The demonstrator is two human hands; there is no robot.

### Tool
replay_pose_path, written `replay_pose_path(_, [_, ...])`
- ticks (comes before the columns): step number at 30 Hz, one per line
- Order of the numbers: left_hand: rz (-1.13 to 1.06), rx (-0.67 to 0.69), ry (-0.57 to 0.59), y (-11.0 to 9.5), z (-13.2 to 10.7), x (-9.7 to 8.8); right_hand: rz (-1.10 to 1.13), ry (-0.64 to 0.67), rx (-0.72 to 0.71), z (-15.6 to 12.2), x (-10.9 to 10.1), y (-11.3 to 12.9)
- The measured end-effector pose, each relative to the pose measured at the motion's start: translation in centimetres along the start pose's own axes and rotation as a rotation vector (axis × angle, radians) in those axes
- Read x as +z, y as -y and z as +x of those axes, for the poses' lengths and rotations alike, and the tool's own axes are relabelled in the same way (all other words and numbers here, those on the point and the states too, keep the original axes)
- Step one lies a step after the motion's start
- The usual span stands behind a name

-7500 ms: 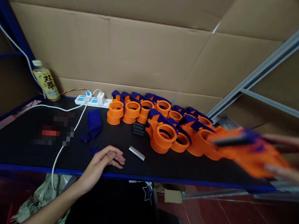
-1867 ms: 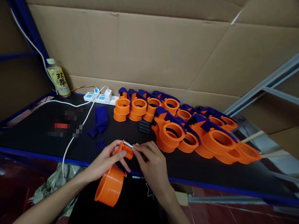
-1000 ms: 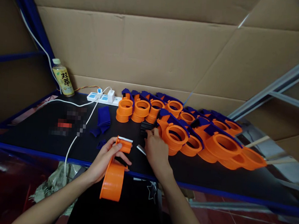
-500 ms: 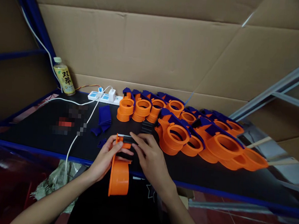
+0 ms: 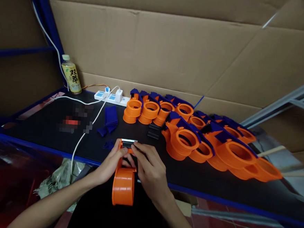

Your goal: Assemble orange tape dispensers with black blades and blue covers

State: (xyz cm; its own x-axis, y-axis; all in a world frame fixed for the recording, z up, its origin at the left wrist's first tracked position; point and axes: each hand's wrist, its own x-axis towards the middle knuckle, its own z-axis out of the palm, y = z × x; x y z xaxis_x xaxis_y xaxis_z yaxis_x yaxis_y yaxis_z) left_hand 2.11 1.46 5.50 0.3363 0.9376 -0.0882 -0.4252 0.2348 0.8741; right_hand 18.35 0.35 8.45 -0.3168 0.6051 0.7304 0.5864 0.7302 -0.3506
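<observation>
My left hand [image 5: 110,164] grips an orange tape dispenser body [image 5: 123,185] at its upper end, over the front edge of the black table [image 5: 49,134]. A toothed metal blade [image 5: 129,140] sits at the dispenser's top. My right hand [image 5: 150,169] pinches a small black piece [image 5: 129,145] against the dispenser just under the blade. Both hands are closed on these parts.
Several assembled orange and blue dispensers [image 5: 192,137] crowd the table's middle and right. Small black pieces [image 5: 154,131] and blue plastic pieces [image 5: 110,116] lie behind my hands. A white power strip [image 5: 111,97], white cable [image 5: 85,133] and drink bottle [image 5: 71,74] stand at the back left against cardboard.
My right hand reached to the stack of black pieces, came back with one and pressed it onto the dispenser under the blade. My left hand turned the dispenser upright.
</observation>
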Motion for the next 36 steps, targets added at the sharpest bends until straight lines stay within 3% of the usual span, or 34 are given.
replay_pose_path(4, [0.060,0.002,-0.022,0.2,0.2,-0.1,0.065,0.047,0.008,-0.1,-0.4,-0.1])
replay_pose_path(8, [-0.027,-0.007,-0.079,-0.3,0.2,0.5,0.159,0.056,0.037,0.0,-0.6,0.1])
replay_pose_path(13, [-0.155,-0.001,-0.136,-1.1,-0.2,0.9,0.284,-0.103,0.310,0.9,-0.1,-1.4])
replay_pose_path(14, [-0.169,0.025,-0.102,-1.0,-0.4,0.8,0.257,-0.066,0.348,1.2,0.2,-1.7])
replay_pose_path(16, [-0.192,0.082,0.005,-0.9,-0.7,0.6,0.189,0.141,0.309,2.2,0.9,-2.3])
replay_pose_path(19, [-0.218,0.151,0.102,-0.7,-1.1,0.2,0.164,0.475,0.063,3.6,1.9,-2.7])
replay_pose_path(23, [-0.224,0.167,0.097,-0.8,-1.2,-0.1,0.166,0.598,-0.109,4.4,2.9,-2.6])
replay_pose_path(27, [-0.191,0.161,0.092,-1.0,-1.3,0.0,0.127,0.626,-0.133,4.0,3.2,-2.4])
replay_pose_path(31, [-0.155,0.169,0.082,-1.1,-1.4,0.2,0.065,0.593,-0.048,4.0,2.9,-2.0])
replay_pose_path(36, [-0.178,0.178,-0.065,-1.0,-1.0,0.3,-0.062,0.453,0.122,4.2,1.8,-2.3])
